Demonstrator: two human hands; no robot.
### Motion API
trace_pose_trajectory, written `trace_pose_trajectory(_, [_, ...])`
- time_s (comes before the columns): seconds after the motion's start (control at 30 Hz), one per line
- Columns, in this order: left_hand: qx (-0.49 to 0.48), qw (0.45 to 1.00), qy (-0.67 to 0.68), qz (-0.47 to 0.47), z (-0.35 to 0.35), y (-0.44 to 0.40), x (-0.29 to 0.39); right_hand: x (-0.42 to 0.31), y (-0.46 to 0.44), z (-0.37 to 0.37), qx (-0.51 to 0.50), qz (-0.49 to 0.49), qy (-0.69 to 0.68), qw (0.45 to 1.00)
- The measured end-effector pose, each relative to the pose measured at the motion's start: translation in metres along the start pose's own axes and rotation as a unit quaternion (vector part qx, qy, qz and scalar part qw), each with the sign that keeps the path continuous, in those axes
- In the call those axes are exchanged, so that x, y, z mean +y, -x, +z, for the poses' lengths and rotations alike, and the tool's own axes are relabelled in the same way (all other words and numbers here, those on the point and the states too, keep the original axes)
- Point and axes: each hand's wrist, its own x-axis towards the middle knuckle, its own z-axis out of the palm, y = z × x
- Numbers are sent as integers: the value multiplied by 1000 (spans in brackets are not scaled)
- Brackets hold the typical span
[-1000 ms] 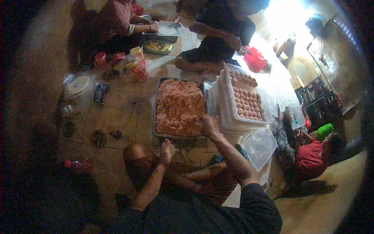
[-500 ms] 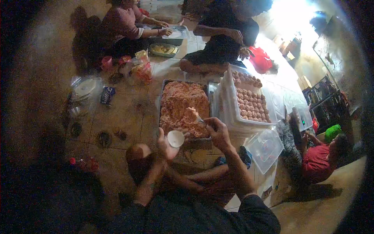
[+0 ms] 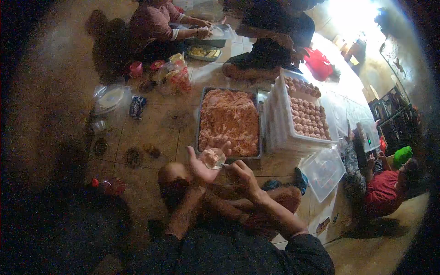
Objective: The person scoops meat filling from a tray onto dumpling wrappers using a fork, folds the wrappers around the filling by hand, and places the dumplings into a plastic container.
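Note:
My left hand [image 3: 201, 169] is turned palm up with its fingers spread, and it holds a thin round dumpling wrapper [image 3: 222, 157]. A dab of pink minced filling [image 3: 210, 158] lies on that wrapper. Pinched in my right hand [image 3: 245, 179] is a spoon [image 3: 226, 166], mostly hidden by the fingers, its tip close to the wrapper's right edge. Just beyond both hands is a rectangular tray [image 3: 198, 120] full of pink minced filling [image 3: 229, 114]. To its right, a stack of clear plastic boxes [image 3: 276, 121] has rows of filled dumplings [image 3: 308, 114] in the top one.
A clear lid [image 3: 323, 174] lies right of my knee. On the left are a bag of round wrappers [image 3: 110, 100], a blue packet [image 3: 137, 107] and a red-capped bottle [image 3: 110, 186]. Co-workers sit at the back and right, one in a red shirt [image 3: 384, 188].
My right hand has come down and left from above the tray to the wrapper. The filling that was on the spoon now lies on the wrapper. The whole view has shifted slightly.

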Motion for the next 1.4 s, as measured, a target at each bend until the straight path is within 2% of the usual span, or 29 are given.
trace_pose_trajectory(0.07, [-4,995,57,-78,-3,5,5,3,6,4,-77,1,46,996])
trace_pose_trajectory(0.13, [17,996,76,-54,-31,5,9,-13,3,-17,-105,11,65,992])
trace_pose_trajectory(0.2, [-101,983,137,-63,-60,7,19,-32,0,-36,-132,26,86,987])
trace_pose_trajectory(0.23, [-101,983,139,-61,-56,7,25,-34,-1,-44,-147,52,91,984])
trace_pose_trajectory(0.3, [82,992,99,13,-36,7,34,-67,-22,-64,-178,132,66,973])
trace_pose_trajectory(0.33, [82,991,103,14,-25,8,31,-62,-22,-57,-181,133,68,972])
trace_pose_trajectory(0.37, [33,996,42,-72,-16,10,26,-47,-19,-45,-166,185,-58,967])
trace_pose_trajectory(0.4, [-18,987,-20,-157,-7,11,22,-28,-12,-42,-159,131,-47,977])
trace_pose_trajectory(0.47, [-20,982,-21,-185,-10,15,23,-6,-7,-37,-139,23,-22,990])
trace_pose_trajectory(0.57, [74,975,11,-208,-41,20,30,-4,-14,-52,-186,5,36,982])
trace_pose_trajectory(0.6, [77,974,16,-211,-51,21,25,1,-14,-44,-209,-3,88,974])
trace_pose_trajectory(0.67, [-56,935,124,-328,-56,18,16,3,-21,-45,-233,-15,144,962])
trace_pose_trajectory(0.73, [-23,947,90,-306,-51,24,15,3,-29,-58,-285,37,126,949])
trace_pose_trajectory(0.8, [119,976,-27,-183,-40,27,15,11,-33,-65,-282,39,145,948])
trace_pose_trajectory(0.83, [152,974,-37,-165,-51,27,18,13,-38,-68,-220,59,68,971])
trace_pose_trajectory(0.87, [153,973,-33,-168,-72,26,18,17,-46,-71,-208,54,103,971])
trace_pose_trajectory(0.9, [79,966,100,-223,-101,24,16,20,-55,-74,-197,50,138,969])
trace_pose_trajectory(0.93, [83,965,100,-227,-114,24,14,24,-64,-77,-185,46,173,966])
trace_pose_trajectory(0.97, [86,964,100,-231,-120,24,11,31,-76,-74,-184,107,219,952])
trace_pose_trajectory(1.03, [116,960,67,-246,-121,29,10,39,-85,-63,-127,95,245,956])
trace_pose_trajectory(1.1, [182,945,2,-272,-116,35,9,128,-74,-29,-168,98,255,947])
trace_pose_trajectory(1.13, [180,946,0,-271,-125,37,7,171,-69,-13,-188,98,259,942])
trace_pose_trajectory(1.17, [124,954,-7,-271,-135,38,5,165,-76,-1,-191,191,227,936])
trace_pose_trajectory(1.2, [68,961,-15,-269,-146,39,4,159,-77,3,-191,189,227,936])
trace_pose_trajectory(1.27, [105,960,-49,-255,-127,44,-1,89,-90,-5,-188,113,323,921])
trace_pose_trajectory(1.3, [146,956,-80,-242,-115,46,-3,148,-80,13,-91,191,69,975])
trace_pose_trajectory(1.33, [146,956,-81,-239,-103,46,-2,207,-69,30,31,220,-193,956])
trace_pose_trajectory(1.37, [162,958,-40,-233,-96,46,-1,181,-76,15,20,120,-161,979])
trace_pose_trajectory(1.4, [178,957,2,-227,-89,45,1,153,-81,5,32,173,-212,961])
